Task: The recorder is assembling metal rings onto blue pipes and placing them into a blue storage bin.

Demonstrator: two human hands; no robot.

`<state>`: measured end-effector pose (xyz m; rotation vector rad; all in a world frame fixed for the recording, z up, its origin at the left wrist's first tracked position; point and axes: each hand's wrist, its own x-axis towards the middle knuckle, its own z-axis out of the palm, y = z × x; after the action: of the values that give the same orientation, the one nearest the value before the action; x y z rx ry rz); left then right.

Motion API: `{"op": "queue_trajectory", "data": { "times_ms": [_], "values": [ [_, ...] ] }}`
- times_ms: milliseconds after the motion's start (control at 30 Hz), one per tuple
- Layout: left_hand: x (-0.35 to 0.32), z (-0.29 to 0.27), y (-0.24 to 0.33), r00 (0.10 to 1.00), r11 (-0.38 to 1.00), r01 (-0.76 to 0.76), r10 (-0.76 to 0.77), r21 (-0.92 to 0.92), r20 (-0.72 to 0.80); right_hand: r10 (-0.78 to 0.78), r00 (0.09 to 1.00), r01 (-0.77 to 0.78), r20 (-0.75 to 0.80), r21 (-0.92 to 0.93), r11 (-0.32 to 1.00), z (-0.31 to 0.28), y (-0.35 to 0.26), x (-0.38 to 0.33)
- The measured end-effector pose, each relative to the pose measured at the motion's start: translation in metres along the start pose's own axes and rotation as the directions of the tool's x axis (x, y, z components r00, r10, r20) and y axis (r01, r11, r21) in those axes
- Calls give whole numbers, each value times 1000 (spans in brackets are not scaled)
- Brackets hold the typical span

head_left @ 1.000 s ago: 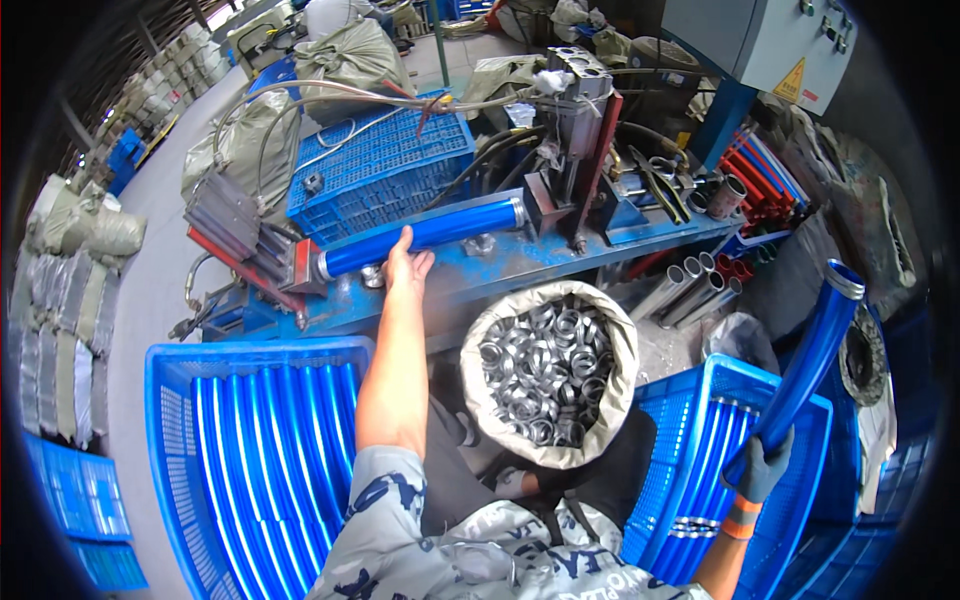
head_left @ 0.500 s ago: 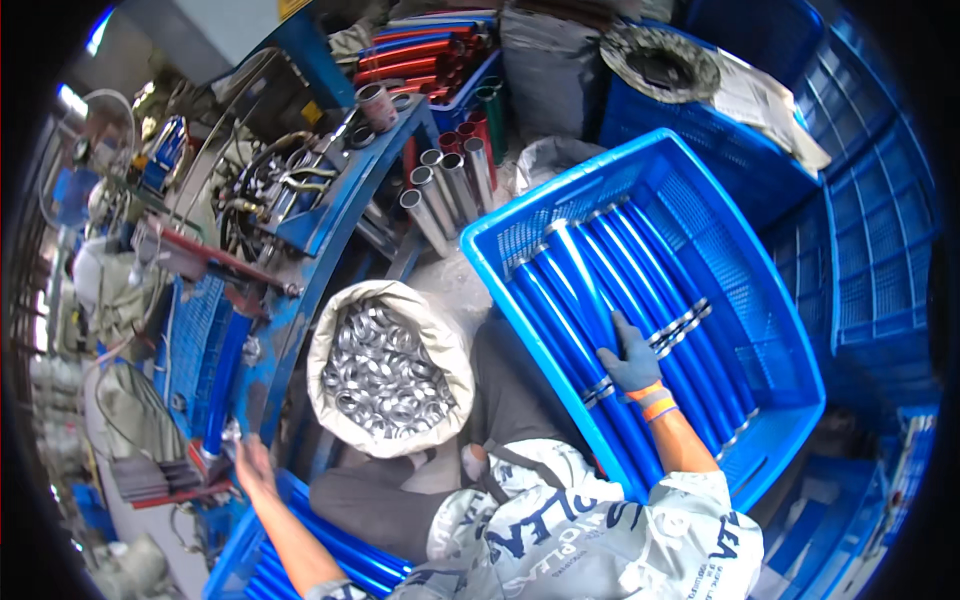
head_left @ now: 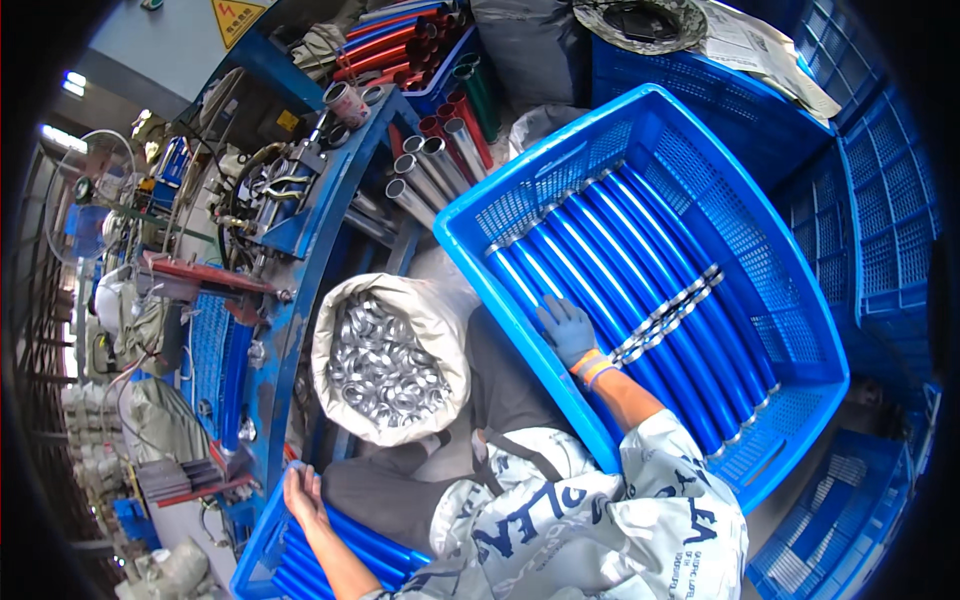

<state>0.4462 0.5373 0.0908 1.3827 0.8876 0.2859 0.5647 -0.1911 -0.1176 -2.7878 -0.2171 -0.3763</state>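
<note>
My right hand (head_left: 567,333), in a grey glove with an orange cuff, lies on the shiny blue tubes (head_left: 610,270) in the large blue crate (head_left: 822,340), close to the crate's near left wall. Its fingers are stretched out, not wrapped round a tube. The tubes lie side by side in two rows, with silvery ends meeting near the middle. At the lower left, my bare left hand (head_left: 304,494) hovers by the rim of a second crate (head_left: 254,545). More blue tubes (head_left: 345,555) lie in that crate. The left fingers are loosely extended, with nothing visible in them.
A pale cloth sack (head_left: 455,400) full of metal rings (head_left: 385,360) stands between my legs and the blue workbench (head_left: 325,225). Silver tubes (head_left: 440,165) stand beyond it. Red tubes (head_left: 400,55) fill a bin at the back. A camouflage hat (head_left: 610,22) rests on another crate.
My right hand has moved left across the tubes, and the slanted tube now lies in line with the others. My left hand has come from the workbench edge toward the lower crate.
</note>
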Motion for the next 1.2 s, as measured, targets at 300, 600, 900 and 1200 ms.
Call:
{"op": "queue_trajectory", "data": {
  "times_ms": [300,600,900,1200],
  "values": [
    [1,68,-23,993,989,-55,39,139,113,-64,844,9,532,106,994,13,62,91],
    [-75,-156,-44,885,875,-207,358,438,-297,45,921,229,-386,632,740,-141,-143,198],
    [-270,-275,-150,691,476,284,500,832,-522,-631,617,387,469,518,763,80,-292,147],
    [-339,-234,-191,864,579,319,148,750,-481,-591,591,732,549,-56,679,197,-315,104]
  ]
}}
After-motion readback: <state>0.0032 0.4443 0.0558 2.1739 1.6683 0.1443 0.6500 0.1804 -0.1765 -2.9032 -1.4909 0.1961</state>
